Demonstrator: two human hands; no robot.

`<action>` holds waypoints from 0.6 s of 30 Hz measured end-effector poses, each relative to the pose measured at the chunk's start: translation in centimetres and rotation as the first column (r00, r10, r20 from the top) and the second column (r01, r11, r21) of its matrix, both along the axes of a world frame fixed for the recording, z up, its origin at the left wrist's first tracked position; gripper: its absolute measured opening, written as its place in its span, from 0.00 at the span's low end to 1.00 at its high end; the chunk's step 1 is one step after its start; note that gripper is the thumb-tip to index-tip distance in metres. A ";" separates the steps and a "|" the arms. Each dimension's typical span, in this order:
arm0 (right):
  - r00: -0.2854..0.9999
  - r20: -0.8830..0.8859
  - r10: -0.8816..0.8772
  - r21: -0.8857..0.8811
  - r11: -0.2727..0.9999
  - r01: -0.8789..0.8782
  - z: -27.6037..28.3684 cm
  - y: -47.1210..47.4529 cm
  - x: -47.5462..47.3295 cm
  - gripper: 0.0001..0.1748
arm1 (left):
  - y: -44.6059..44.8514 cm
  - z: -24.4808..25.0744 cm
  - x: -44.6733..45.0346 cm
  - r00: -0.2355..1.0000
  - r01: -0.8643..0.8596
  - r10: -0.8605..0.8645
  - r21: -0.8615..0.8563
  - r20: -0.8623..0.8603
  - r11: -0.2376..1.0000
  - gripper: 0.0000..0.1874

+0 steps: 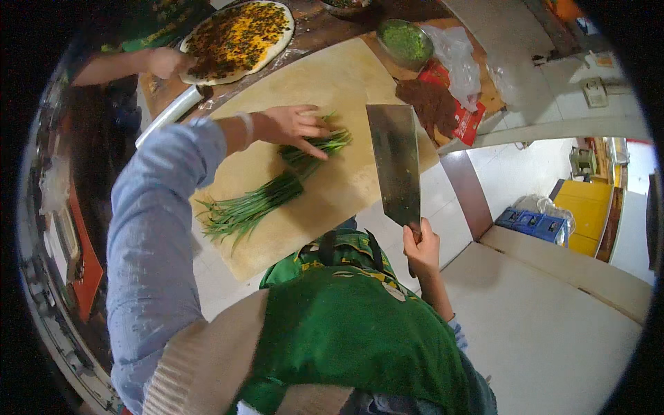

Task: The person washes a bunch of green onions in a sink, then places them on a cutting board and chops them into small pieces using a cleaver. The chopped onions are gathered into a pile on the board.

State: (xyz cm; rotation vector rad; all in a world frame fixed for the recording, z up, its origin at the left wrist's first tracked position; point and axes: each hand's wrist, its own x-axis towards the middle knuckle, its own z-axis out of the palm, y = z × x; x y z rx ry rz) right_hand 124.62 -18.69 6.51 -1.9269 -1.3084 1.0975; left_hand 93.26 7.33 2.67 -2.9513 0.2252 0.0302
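My left hand [298, 129] is over a bunch of cut green stalks, perhaps scallions or chives [337, 142], with its fingers spread; whether it touches them I cannot tell. A longer bunch of leafy green stalks [254, 205] lies just below, on the pale cutting board [347, 179]. My right hand [423, 246] grips the handle of a wide cleaver [395, 161], whose blade points away from me, to the right of the greens and near the board's right edge.
A co-worker's hand [171, 62] touches a flatbread dough with dark and yellow topping [238, 39]. A whitish roll [171, 114] lies nearby. Behind the board stand a bowl of chopped greens [404, 44], a clear plastic bag [459, 57], a brown cloth-like thing [428, 106] and a red packet [469, 122].
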 end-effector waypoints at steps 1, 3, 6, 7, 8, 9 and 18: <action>1.000 0.003 -0.027 -0.024 0.999 0.027 0.0 -0.4 0.0 0.07 | 0.2 -0.1 1.5 0.993 0.107 -0.105 0.029 -0.060 0.994 0.29; 0.998 0.021 -0.064 -0.035 0.997 0.065 -0.7 -1.3 0.1 0.07 | 0.6 -0.3 4.0 0.936 0.318 -0.301 0.073 -0.181 0.945 0.29; 0.997 0.046 -0.065 0.056 0.996 0.062 -1.4 -2.4 0.2 0.07 | 0.7 -0.8 5.7 0.891 0.399 -0.388 -0.001 -0.238 0.917 0.21; 0.997 0.053 -0.056 0.103 0.993 0.050 -1.6 -2.6 0.2 0.07 | 0.7 -0.8 5.8 0.880 0.419 -0.409 -0.012 -0.241 0.908 0.19; 0.998 0.034 -0.059 0.157 0.986 0.053 -2.1 -2.6 0.1 0.06 | 0.6 -1.0 5.3 0.896 0.316 -0.303 -0.015 -0.325 0.949 0.18; 0.997 0.046 -0.058 0.129 0.990 0.051 -1.9 -2.7 0.0 0.06 | 0.8 -1.6 4.3 0.893 0.212 -0.197 -0.008 -0.404 0.977 0.17; 0.999 -0.021 0.026 -0.060 0.998 -0.027 -1.9 -1.1 -0.9 0.07 | -9.5 -4.6 -5.0 0.456 -0.868 0.875 -0.299 -0.164 0.396 0.26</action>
